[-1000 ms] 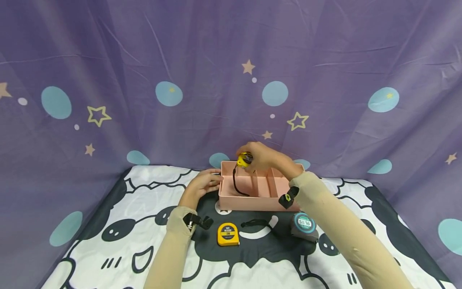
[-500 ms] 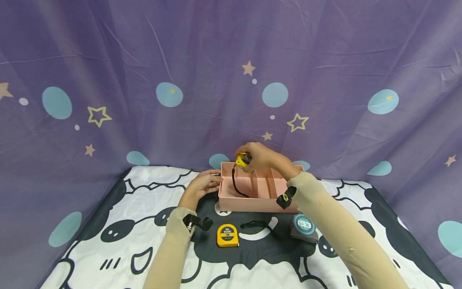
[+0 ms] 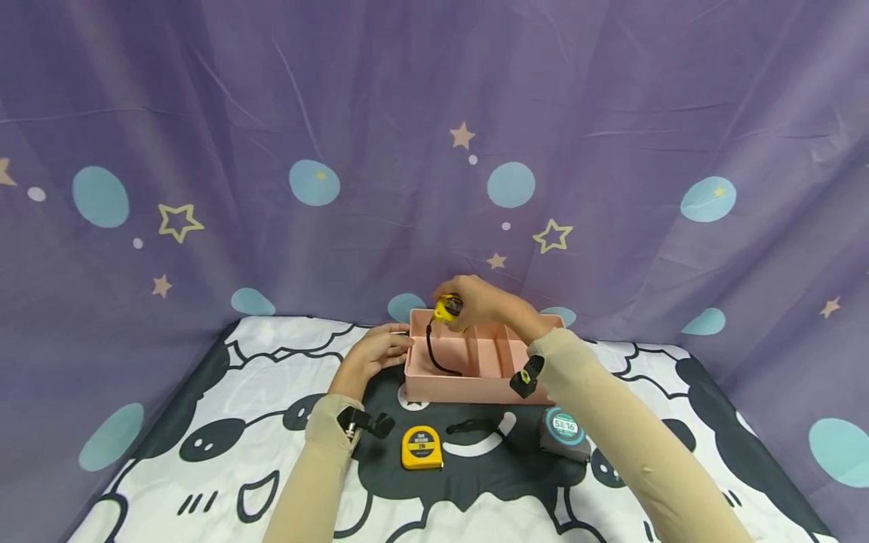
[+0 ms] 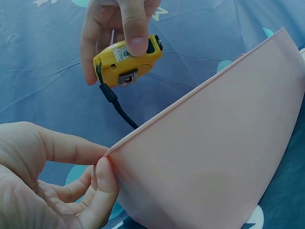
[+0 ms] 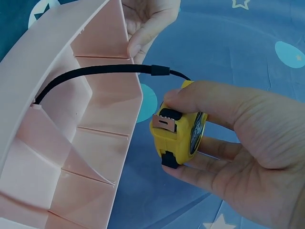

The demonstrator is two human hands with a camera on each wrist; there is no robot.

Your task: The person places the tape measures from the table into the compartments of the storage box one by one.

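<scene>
My right hand [image 3: 478, 303] grips a yellow-and-black tape measure [image 5: 174, 136] between thumb and fingers, over the back left of a pink divided box [image 3: 475, 391]. Its black wrist strap [image 5: 105, 70] hangs down into the left compartment, the far end lying by a divider at the front wall. At the box's left end, my left hand [image 3: 376, 351] pinches the rim at a corner between thumb and forefinger, as the left wrist view shows. In that view the held tape measure [image 4: 128, 59] is above the rim, its metal hook facing the camera.
In front of the box, a small yellow tape measure [image 3: 421, 448] lies on the cartoon-print cloth [image 3: 271, 452]. To its right stands a grey tape measure [image 3: 565, 434] with a blue ring, a black strap [image 3: 471, 425] between them. A purple curtain [image 3: 407, 98] rises right behind the box.
My right hand has drifted slightly left with the tape measure, its strap still in the box. My left hand keeps its place at the box corner. The head view has shifted a little.
</scene>
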